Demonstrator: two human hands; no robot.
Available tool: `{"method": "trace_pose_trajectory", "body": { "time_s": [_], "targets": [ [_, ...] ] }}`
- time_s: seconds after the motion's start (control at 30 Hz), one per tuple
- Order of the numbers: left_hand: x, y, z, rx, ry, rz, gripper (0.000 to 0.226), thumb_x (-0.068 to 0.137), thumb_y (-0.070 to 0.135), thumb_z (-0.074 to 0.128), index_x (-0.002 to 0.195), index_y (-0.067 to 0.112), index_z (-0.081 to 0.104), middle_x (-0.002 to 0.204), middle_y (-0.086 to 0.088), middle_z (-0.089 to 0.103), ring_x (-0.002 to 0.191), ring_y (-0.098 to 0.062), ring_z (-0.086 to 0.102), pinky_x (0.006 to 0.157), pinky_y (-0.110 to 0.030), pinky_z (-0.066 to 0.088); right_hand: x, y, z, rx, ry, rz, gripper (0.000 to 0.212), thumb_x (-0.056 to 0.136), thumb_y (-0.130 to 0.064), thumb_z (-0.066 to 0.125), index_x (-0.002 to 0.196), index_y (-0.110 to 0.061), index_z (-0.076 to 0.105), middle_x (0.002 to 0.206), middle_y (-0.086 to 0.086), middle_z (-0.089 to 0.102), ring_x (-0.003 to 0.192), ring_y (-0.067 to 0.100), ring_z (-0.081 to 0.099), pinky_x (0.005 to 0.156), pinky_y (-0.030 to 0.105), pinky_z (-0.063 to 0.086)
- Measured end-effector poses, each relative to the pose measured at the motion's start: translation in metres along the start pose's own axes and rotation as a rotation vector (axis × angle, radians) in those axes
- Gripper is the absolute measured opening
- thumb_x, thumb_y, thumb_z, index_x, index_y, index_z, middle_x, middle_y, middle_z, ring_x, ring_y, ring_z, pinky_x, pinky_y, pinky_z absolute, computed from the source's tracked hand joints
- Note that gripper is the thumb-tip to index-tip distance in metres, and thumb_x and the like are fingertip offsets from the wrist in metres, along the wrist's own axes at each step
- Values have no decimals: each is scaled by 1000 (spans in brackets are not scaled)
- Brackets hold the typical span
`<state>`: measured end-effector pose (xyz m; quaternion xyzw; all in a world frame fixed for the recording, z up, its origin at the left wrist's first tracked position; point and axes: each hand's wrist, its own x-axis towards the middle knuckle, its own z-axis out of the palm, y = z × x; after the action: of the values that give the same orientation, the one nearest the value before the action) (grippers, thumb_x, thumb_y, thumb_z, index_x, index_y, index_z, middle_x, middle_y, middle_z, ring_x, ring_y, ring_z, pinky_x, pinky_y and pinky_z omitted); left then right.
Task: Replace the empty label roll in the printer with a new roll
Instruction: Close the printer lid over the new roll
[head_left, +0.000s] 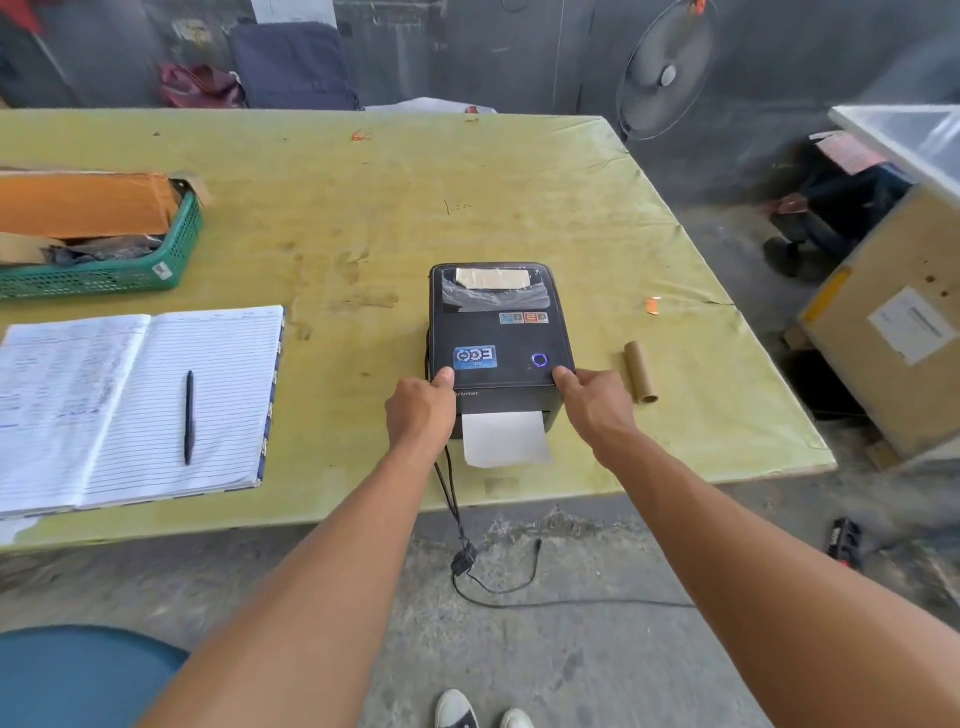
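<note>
A black label printer (498, 332) stands near the front edge of the yellow-green table (363, 208), its lid down and a blue ring light lit. A white label strip (505, 439) sticks out of its front slot. My left hand (422, 410) grips the printer's front left corner, thumb on the lid. On the front right corner my right hand (589, 400) holds it the same way. An empty brown cardboard core (640, 372) lies on the table just right of the printer.
An open lined notebook (130, 400) with a black pen (189, 415) lies at the left. A green basket (114, 260) sits behind it. A black cable (467, 561) hangs from the printer to the floor. A cardboard box (893, 317) and a fan (667, 73) stand to the right.
</note>
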<state>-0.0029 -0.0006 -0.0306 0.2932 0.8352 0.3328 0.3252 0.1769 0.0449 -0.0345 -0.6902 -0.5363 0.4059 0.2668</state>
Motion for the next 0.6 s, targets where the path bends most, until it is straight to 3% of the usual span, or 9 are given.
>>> {"method": "trace_pose_trajectory", "body": {
  "time_s": [0.1,0.13,0.2,0.27,0.33,0.37,0.4,0.5,0.6],
  "targets": [
    [4,5,0,-63,-8,-87,46,94,42,56,103,-2,64,105,-19,68,86,-37,62,60,-32,42,3,-1,-6,48,-43,45,42,97,-35,59,102,5,71,81,15,64,76,30,60,61,31,39],
    [6,6,0,-90,-21,-116,44,93,40,59,106,-1,63,111,-19,66,91,-37,62,68,-34,49,5,-2,-8,72,-57,66,45,96,-34,61,110,9,68,92,23,69,86,38,66,66,33,42],
    [8,9,-4,-136,-61,-181,45,92,38,64,116,0,60,120,-18,63,102,-36,62,87,-42,54,7,-6,-14,94,-100,106,54,93,-33,65,122,12,59,122,31,64,110,48,63,78,43,51],
    [11,12,-9,-179,-127,-229,49,91,35,67,125,1,56,125,-18,61,106,-35,61,88,-43,52,9,-9,-19,93,-143,148,56,92,-34,68,123,11,59,130,26,61,111,45,62,87,50,53],
    [11,14,-13,-235,-177,-255,48,91,30,68,128,1,54,126,-18,61,104,-33,61,82,-44,48,14,-10,-21,106,-167,197,53,89,-37,72,121,6,64,127,19,66,93,33,70,79,46,53],
    [11,15,-14,-256,-191,-261,47,92,29,68,127,1,54,125,-17,62,105,-33,61,82,-46,46,17,-9,-20,114,-176,213,51,88,-38,73,118,3,68,124,14,69,83,26,70,64,36,52],
    [9,15,-14,-269,-197,-260,45,92,28,67,127,1,55,123,-16,62,106,-32,60,83,-47,44,18,-8,-19,123,-177,225,49,87,-40,74,115,1,69,119,12,71,79,23,70,58,32,49],
    [3,14,-9,-268,-168,-256,44,93,32,65,125,3,56,116,-14,63,100,-31,60,79,-45,43,16,-2,-14,136,-134,213,53,87,-42,72,113,4,69,90,12,70,93,32,73,57,28,44],
    [2,15,-5,-235,-123,-247,47,94,35,64,127,3,55,125,-15,62,109,-33,60,81,-43,43,17,-2,-14,123,-108,206,49,86,-43,71,106,2,70,72,4,62,94,32,73,50,26,37]
  ]
}}
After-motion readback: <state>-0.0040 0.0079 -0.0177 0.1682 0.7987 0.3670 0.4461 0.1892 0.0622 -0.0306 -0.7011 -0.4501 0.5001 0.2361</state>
